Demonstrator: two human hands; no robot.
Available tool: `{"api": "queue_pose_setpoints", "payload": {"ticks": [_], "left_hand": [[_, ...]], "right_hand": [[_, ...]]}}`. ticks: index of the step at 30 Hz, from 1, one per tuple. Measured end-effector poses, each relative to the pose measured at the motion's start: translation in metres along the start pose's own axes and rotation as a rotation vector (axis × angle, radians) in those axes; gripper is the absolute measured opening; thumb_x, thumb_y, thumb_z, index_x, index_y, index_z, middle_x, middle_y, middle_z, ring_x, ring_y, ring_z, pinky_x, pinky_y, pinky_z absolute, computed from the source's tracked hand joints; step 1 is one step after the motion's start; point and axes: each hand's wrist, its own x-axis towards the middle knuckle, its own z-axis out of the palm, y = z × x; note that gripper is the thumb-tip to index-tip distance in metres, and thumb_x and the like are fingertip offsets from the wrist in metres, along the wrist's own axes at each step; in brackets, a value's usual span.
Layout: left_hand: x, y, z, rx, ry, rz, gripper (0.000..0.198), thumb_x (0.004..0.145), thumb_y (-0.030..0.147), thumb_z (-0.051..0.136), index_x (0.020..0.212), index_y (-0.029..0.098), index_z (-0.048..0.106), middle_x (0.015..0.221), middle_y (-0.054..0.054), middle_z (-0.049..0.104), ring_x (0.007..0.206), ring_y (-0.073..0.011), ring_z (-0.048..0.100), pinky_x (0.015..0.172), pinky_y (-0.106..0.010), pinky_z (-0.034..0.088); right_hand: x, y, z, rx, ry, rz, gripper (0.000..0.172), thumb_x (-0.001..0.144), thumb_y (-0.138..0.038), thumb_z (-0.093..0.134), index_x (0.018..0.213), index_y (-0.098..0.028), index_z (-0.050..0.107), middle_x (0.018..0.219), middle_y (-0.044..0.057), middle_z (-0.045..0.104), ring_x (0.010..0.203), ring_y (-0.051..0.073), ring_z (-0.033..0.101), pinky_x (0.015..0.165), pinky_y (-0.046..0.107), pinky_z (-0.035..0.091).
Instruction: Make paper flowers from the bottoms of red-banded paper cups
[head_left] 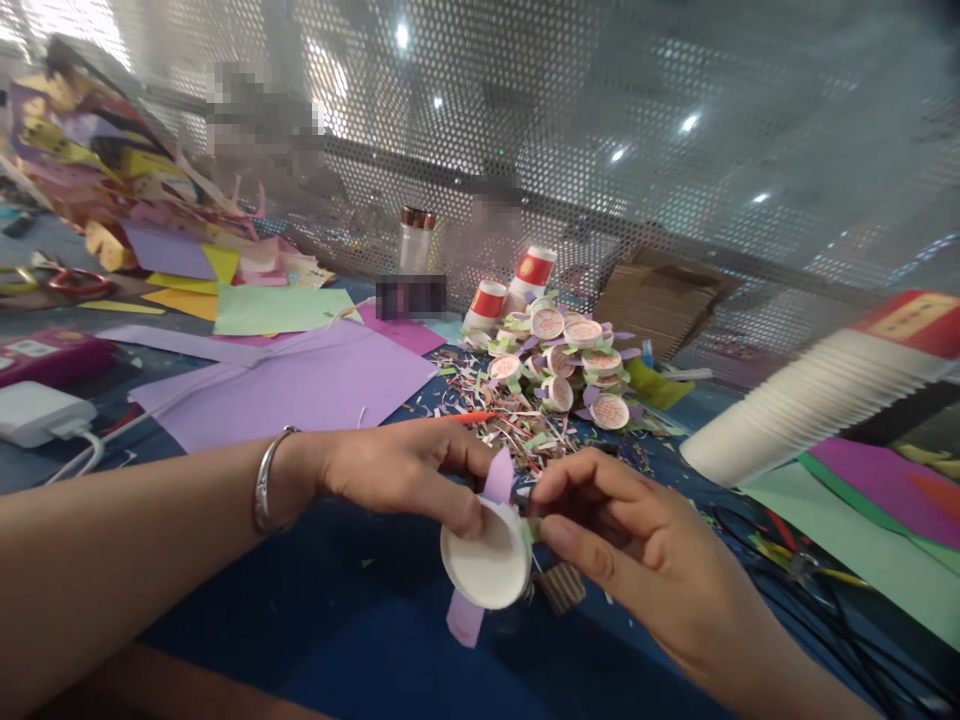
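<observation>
My left hand (420, 470), with a silver bangle at the wrist, grips a small round white paper cup base (487, 565), its thumb pressed onto the inner face. One purple paper piece (500, 478) sticks up from the rim and another purple piece (466, 618) hangs from the lower side. At the right rim, my right hand (622, 540) pinches a small green paper piece (531, 530) between thumb and fingers. Beyond the hands lies a heap of similar round pieces (559, 360) with red prints and coloured tabs.
Paper scraps (525, 430) litter the blue table around the heap. A long stack of paper cups (802, 400) leans at right, above black cables (817, 620). Purple paper (300, 385), a white charger (41, 425) and red-handled scissors (79, 282) lie at left. Folded cardboard (660, 300) stands behind.
</observation>
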Motion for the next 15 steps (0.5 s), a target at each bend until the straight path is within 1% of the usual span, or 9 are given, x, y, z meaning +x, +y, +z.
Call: {"api": "queue_pose_setpoints", "payload": {"ticks": [2, 4, 6, 8, 12, 14, 15], "left_hand": [[0.001, -0.003, -0.004, -0.085, 0.018, -0.021, 0.017, 0.067, 0.02, 0.081, 0.079, 0.015, 0.07, 0.074, 0.002, 0.066, 0.071, -0.013, 0.057, 0.07, -0.024, 0.047], [0.002, -0.006, -0.008, -0.152, 0.043, -0.007, 0.02, 0.065, 0.019, 0.084, 0.079, 0.014, 0.071, 0.073, 0.002, 0.067, 0.069, -0.0117, 0.058, 0.069, -0.023, 0.047], [0.003, -0.007, -0.009, -0.209, 0.059, 0.026, 0.02, 0.065, 0.017, 0.084, 0.08, 0.014, 0.071, 0.072, 0.003, 0.067, 0.066, -0.01, 0.057, 0.066, -0.021, 0.046], [0.004, -0.008, -0.008, -0.244, 0.079, 0.068, 0.018, 0.068, 0.014, 0.083, 0.081, 0.013, 0.07, 0.072, 0.003, 0.067, 0.066, -0.0087, 0.057, 0.064, -0.019, 0.045], [0.007, -0.012, -0.003, -0.308, 0.205, 0.137, 0.022, 0.07, 0.011, 0.083, 0.085, 0.014, 0.067, 0.077, 0.003, 0.07, 0.07, -0.0094, 0.061, 0.067, -0.019, 0.047], [0.01, -0.015, 0.0, -0.332, 0.279, 0.163, 0.026, 0.07, 0.014, 0.086, 0.085, 0.014, 0.065, 0.079, 0.001, 0.071, 0.073, -0.0104, 0.063, 0.069, -0.021, 0.048], [0.011, -0.017, 0.001, -0.337, 0.311, 0.177, 0.028, 0.07, 0.016, 0.087, 0.086, 0.014, 0.064, 0.079, 0.001, 0.071, 0.073, -0.0107, 0.063, 0.07, -0.022, 0.048]], "right_hand": [[0.001, 0.001, -0.001, -0.019, 0.057, -0.016, 0.012, 0.099, -0.038, 0.064, 0.101, -0.026, 0.065, 0.088, 0.0, 0.066, 0.078, 0.013, 0.064, 0.066, 0.02, 0.054], [0.002, 0.001, -0.001, -0.035, 0.12, -0.046, 0.011, 0.099, -0.036, 0.063, 0.101, -0.026, 0.066, 0.086, -0.001, 0.068, 0.078, 0.013, 0.065, 0.07, 0.02, 0.055], [0.004, 0.003, -0.002, -0.03, 0.173, -0.061, 0.011, 0.099, -0.036, 0.064, 0.099, -0.025, 0.066, 0.084, -0.001, 0.07, 0.076, 0.012, 0.066, 0.07, 0.019, 0.055], [0.005, 0.004, -0.002, -0.011, 0.211, -0.064, 0.013, 0.098, -0.038, 0.065, 0.099, -0.025, 0.067, 0.085, -0.001, 0.07, 0.074, 0.012, 0.066, 0.068, 0.019, 0.055], [0.006, 0.01, -0.004, 0.01, 0.266, -0.033, 0.019, 0.099, -0.043, 0.064, 0.102, -0.025, 0.067, 0.082, -0.002, 0.069, 0.07, 0.011, 0.062, 0.064, 0.018, 0.051], [0.007, 0.012, -0.003, 0.061, 0.264, -0.018, 0.024, 0.099, -0.048, 0.063, 0.105, -0.025, 0.067, 0.081, -0.002, 0.067, 0.07, 0.011, 0.059, 0.062, 0.019, 0.049], [0.007, 0.013, -0.003, 0.095, 0.249, -0.018, 0.025, 0.099, -0.049, 0.062, 0.107, -0.025, 0.066, 0.082, -0.002, 0.068, 0.072, 0.012, 0.06, 0.064, 0.02, 0.049]]}}
